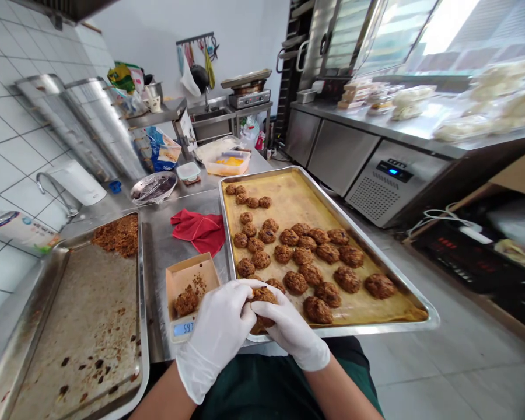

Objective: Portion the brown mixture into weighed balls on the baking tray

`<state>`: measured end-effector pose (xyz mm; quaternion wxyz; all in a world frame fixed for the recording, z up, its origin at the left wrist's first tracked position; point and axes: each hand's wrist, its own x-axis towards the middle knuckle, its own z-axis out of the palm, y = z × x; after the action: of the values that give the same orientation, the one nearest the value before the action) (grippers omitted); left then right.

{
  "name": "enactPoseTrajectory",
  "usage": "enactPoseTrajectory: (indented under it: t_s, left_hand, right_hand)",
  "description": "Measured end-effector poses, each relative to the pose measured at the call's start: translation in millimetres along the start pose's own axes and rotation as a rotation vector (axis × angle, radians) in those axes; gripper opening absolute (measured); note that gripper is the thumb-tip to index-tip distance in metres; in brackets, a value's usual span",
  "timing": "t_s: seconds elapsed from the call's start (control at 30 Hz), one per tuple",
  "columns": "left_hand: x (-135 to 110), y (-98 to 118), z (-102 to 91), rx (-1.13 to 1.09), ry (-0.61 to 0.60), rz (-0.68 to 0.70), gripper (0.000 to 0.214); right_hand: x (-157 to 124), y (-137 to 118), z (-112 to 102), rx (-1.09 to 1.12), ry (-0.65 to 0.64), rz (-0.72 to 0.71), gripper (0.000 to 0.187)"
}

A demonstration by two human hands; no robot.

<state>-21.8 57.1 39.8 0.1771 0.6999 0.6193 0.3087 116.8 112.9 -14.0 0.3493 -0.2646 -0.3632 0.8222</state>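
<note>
Both my hands wear white gloves and are cupped together round one brown dough ball at the near edge of a steel tray. My left hand wraps it from the left, my right hand from the right. The tray is lined with yellowish paper and holds several shaped brown dough balls. Just left of my hands a small paper box with a lump of dough sits on a scale showing blue digits.
A second steel tray at the left holds a heap of loose brown mix and crumbs. A red cloth lies between the trays. Further back are a metal bowl, plastic tubs, a tap. Steel counters stand at the right.
</note>
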Motion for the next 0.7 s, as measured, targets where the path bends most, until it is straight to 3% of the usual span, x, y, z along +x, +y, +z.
enactPoseTrajectory:
  t_s: [0.23,0.4,0.5,0.57,0.7]
  left_hand:
    - [-0.1,0.5,3.3,0.048,0.123,-0.041,0.023]
    - [-17.1,-21.1,-38.4,-0.034,0.249,-0.203,0.019]
    - [-30.8,-53.6,-67.5,0.023,0.158,-0.322,0.020]
    - [-37.7,-74.6,-77.4,0.122,0.092,-0.327,0.013]
    - [-43.3,-99.5,-69.1,0.337,-0.021,-0.244,0.012]
  right_hand:
    - [1.0,-1.6,-0.5,0.020,-0.013,-0.014,0.021]
    - [1.8,-1.1,-4.6,0.077,-0.045,-0.002,0.025]
    - [3.3,-1.3,-5.6,0.107,-0.043,-0.007,0.024]
    - [4.2,-0.9,-6.4,0.119,-0.044,-0.006,0.026]
    - [5.2,1.7,-8.6,0.134,-0.044,0.001,0.025]
